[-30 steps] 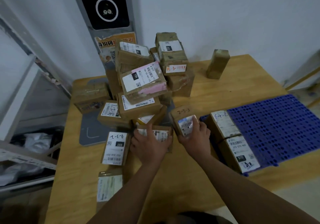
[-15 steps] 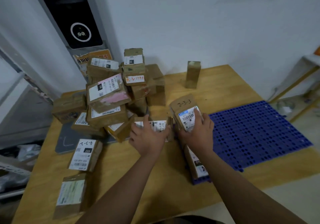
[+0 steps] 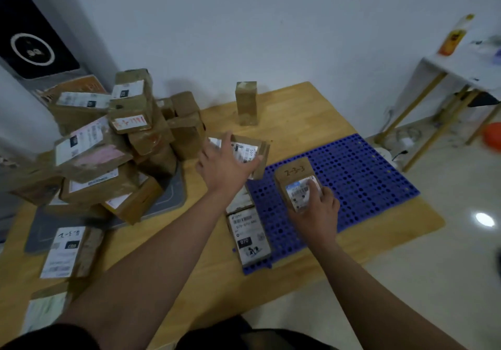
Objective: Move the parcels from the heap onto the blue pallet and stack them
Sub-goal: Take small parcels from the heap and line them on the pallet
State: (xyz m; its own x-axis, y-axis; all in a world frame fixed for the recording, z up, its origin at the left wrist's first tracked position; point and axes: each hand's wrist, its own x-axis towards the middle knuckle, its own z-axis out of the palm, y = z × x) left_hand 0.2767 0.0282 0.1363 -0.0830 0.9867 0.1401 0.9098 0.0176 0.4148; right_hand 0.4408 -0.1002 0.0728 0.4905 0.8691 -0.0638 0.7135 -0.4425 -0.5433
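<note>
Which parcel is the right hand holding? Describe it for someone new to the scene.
Find the blue pallet on the wooden table. Over its near-left part, the right hand holds a small brown parcel. Only it has "2-3-3" handwritten on top.

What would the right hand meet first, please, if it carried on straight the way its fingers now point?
Probably bare blue pallet. The right hand, gripping the 2-3-3 parcel, points up and away over open grid; nothing stands there. Depth is unclear.

blurred heap [image 3: 108,149], edge-cut corner parcel [image 3: 46,309]
</note>
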